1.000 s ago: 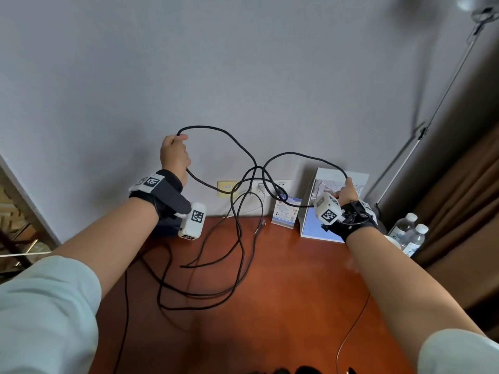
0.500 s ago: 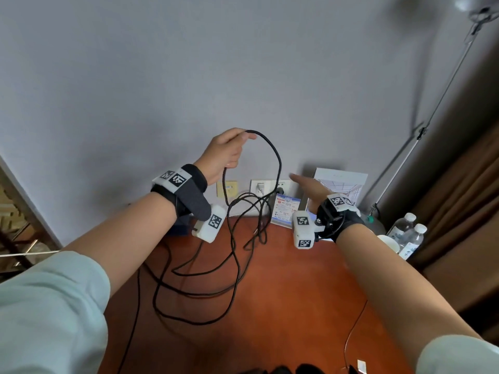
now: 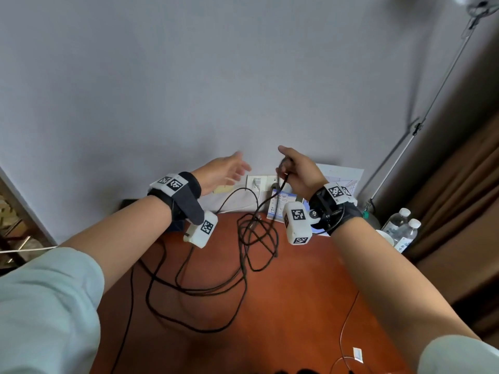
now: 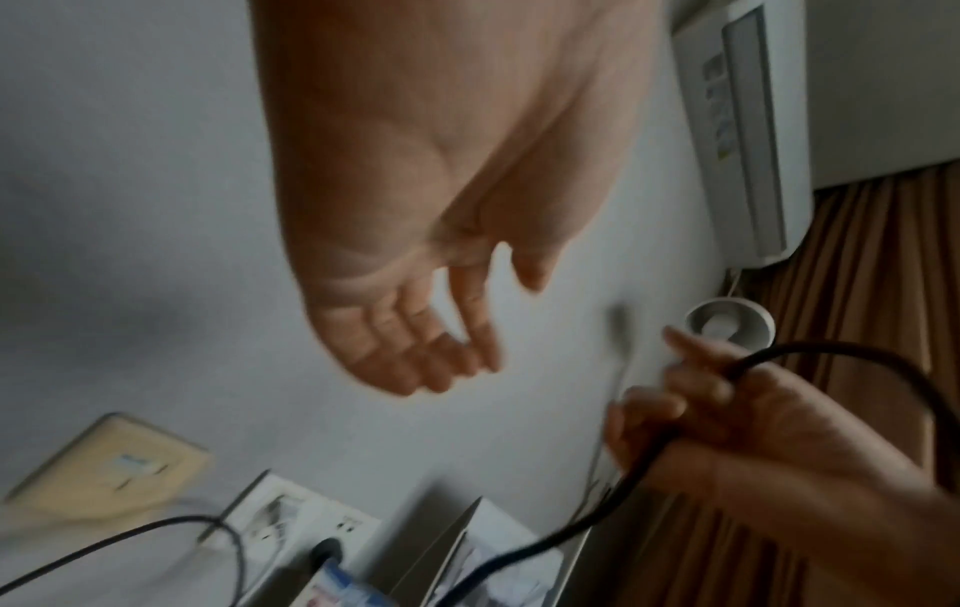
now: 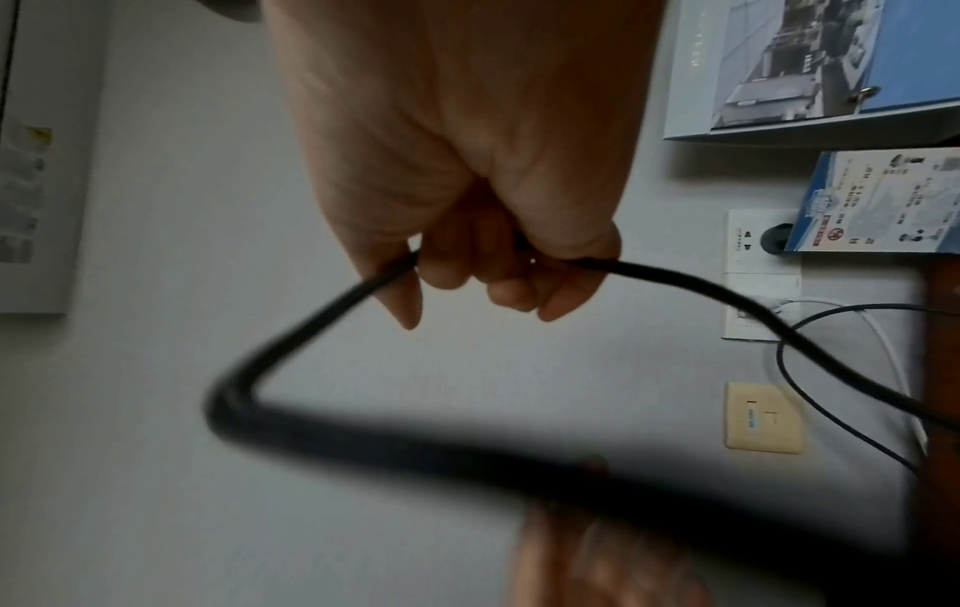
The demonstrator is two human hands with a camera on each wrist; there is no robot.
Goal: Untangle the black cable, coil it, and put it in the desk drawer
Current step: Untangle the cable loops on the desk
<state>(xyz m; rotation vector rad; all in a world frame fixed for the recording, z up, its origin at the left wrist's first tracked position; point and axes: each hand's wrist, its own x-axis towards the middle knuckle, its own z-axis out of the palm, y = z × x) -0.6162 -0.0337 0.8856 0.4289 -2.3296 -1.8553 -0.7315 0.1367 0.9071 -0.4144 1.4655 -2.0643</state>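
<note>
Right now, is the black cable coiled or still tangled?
Still tangled: the black cable sprawls in crossing loops on the desk, one strand gripped by the right hand.

I have both forearms raised in front of me, wrists strapped, hands near each other at about the same height. My left hand [image 3: 224, 172] hangs open, palm turned, fingers [image 4: 442, 361] loosely extended and holding nothing. My right hand [image 3: 298, 172] is fisted around the black cable [image 5: 675, 283], index finger seemingly pointing up, though blur obscures it.
</note>
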